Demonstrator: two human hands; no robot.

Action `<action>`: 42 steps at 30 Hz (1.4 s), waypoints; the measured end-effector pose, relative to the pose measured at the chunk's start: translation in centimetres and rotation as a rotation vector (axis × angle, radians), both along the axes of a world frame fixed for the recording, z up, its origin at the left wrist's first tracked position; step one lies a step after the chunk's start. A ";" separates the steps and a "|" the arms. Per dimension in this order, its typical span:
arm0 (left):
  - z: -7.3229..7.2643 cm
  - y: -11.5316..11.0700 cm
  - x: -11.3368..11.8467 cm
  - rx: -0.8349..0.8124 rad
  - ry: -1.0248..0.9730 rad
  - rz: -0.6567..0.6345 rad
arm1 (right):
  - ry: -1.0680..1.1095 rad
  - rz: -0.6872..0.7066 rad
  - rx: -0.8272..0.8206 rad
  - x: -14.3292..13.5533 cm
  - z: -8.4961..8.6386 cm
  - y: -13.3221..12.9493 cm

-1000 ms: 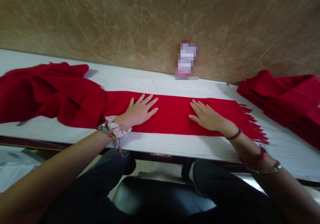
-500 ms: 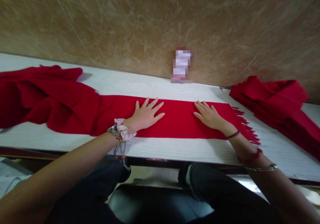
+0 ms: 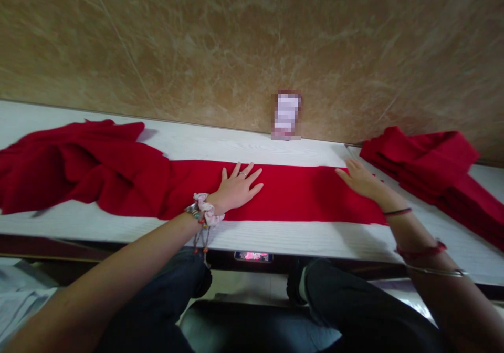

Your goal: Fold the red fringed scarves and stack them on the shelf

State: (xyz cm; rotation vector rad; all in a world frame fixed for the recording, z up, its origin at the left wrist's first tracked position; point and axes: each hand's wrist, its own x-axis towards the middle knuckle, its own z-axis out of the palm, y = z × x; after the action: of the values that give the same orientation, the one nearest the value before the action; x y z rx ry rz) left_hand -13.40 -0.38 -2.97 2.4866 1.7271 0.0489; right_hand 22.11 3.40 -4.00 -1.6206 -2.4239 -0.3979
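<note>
A long red scarf (image 3: 291, 193) lies flat across the white tabletop, its left part loosely bunched. My left hand (image 3: 236, 189) rests palm down on the middle of the flat stretch with its fingers spread. Over the scarf's right end is my right hand (image 3: 360, 178), fingers extended and holding nothing; whether it touches the cloth I cannot tell. My right hand and forearm hide most of the fringe at that end.
Folded red cloths (image 3: 429, 169) are stacked on the right of the white table (image 3: 205, 140). A blurred-out upright item (image 3: 286, 114) stands by the brown marbled wall. Below the front edge shows a phone-like lit object (image 3: 253, 256).
My right hand has moved right to the scarf's fringed end. My left hand stays spread on the cloth. The view has shifted slightly, and more of the lit object below the edge shows.
</note>
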 end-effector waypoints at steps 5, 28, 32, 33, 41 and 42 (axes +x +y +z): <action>-0.3 0.1 -0.1 0.022 0.002 -0.002 | 0.033 0.195 -0.177 -10.3 0.9 -0.8; -0.1 0.0 0.2 -0.007 -0.024 -0.006 | 0.087 0.046 -0.164 -8.5 1.4 -0.7; -0.3 0.1 -1.3 -0.006 0.000 -0.024 | 0.063 0.283 -0.224 -14.9 0.8 -2.4; -0.4 0.0 -1.9 -0.006 0.010 -0.021 | 0.062 0.297 -0.243 -15.4 0.4 -2.6; 1.0 0.8 -8.9 -0.006 0.139 0.044 | 0.021 0.297 -0.277 -14.6 -0.1 -2.2; 1.5 1.1 -10.0 -0.011 0.155 0.034 | 0.014 0.295 -0.275 -15.2 0.3 -2.2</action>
State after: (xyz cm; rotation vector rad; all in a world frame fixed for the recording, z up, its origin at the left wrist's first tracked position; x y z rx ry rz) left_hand -23.43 0.77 -1.48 2.5126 1.8220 -0.1541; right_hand 6.90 1.15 -3.68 -1.3152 -2.7471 -0.0040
